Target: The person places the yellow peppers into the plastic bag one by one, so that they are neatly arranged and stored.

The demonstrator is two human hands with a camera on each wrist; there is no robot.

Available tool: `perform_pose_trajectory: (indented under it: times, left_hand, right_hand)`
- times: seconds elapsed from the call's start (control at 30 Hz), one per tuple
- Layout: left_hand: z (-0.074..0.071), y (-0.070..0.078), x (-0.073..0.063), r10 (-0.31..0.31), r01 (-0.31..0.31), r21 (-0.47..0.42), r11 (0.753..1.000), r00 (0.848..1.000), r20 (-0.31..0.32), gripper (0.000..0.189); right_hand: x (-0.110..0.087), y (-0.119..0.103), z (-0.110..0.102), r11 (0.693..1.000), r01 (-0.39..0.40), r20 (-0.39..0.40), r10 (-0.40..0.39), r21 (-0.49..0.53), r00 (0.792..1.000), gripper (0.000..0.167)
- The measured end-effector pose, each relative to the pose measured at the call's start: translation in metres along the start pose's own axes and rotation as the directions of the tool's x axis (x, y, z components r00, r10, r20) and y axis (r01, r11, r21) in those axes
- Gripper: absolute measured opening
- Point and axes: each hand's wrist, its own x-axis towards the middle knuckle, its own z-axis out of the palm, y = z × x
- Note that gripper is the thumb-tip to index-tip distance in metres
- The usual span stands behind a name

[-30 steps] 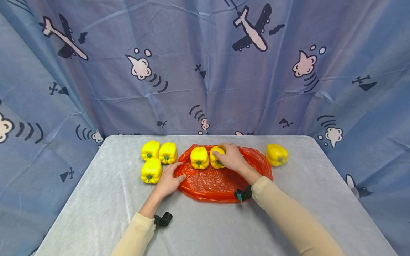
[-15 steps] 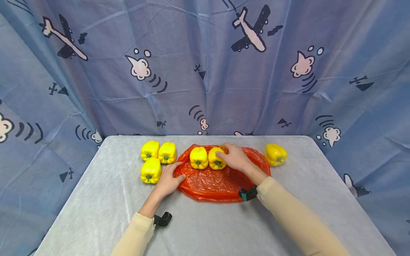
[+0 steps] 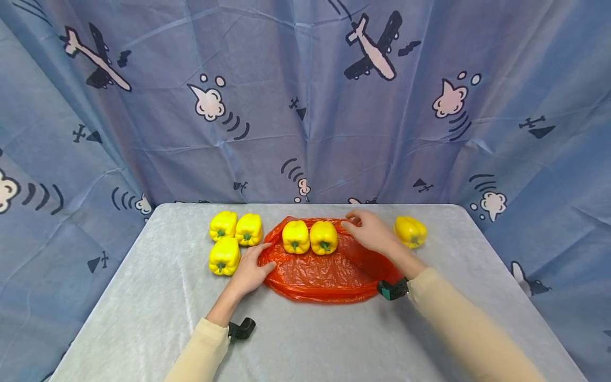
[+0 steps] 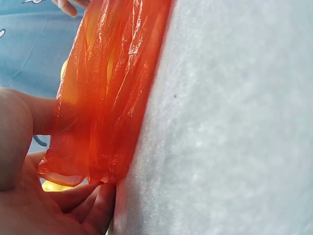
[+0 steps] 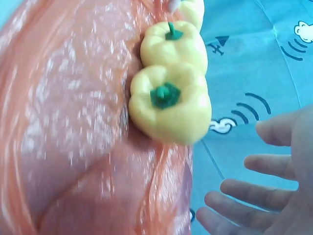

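Nearby, three peppers (image 3: pixel 236 239) (touching), lone pepper (image 3: pixel 410 231) right

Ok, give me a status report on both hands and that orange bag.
Left hand grips the crumpled orange plastic bag at its left edge. Right hand open, empty, over the bag's right side. Two yellow bell peppers lie on the bag.

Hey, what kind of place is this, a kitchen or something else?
Probably a staged recording setup, not a kitchen: a cartoon airplane curtain encloses a cloth-covered table holding only yellow peppers and an orange plastic bag.
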Motion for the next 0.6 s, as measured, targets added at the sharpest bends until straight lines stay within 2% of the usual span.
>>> perform_pose_trajectory:
  times: [0.33, 0.6]
  left_hand:
    - [0.001, -0.003, 0.001, -0.001, 0.001, 0.008, 1.000, 1.000, -0.001, 0.055]
    - [0.000, -0.002, 0.001, 0.006, -0.006, 0.011, 1.000, 1.000, -0.001, 0.055]
  right_hand:
    - [-0.013, 0.030, -0.022, 0.998, 0.018, -0.056, -0.022, -0.064, 0.998, 0.052]
    - [-0.019, 0.061, -0.043, 0.995, -0.058, -0.114, 0.048, -0.085, 0.992, 0.049]
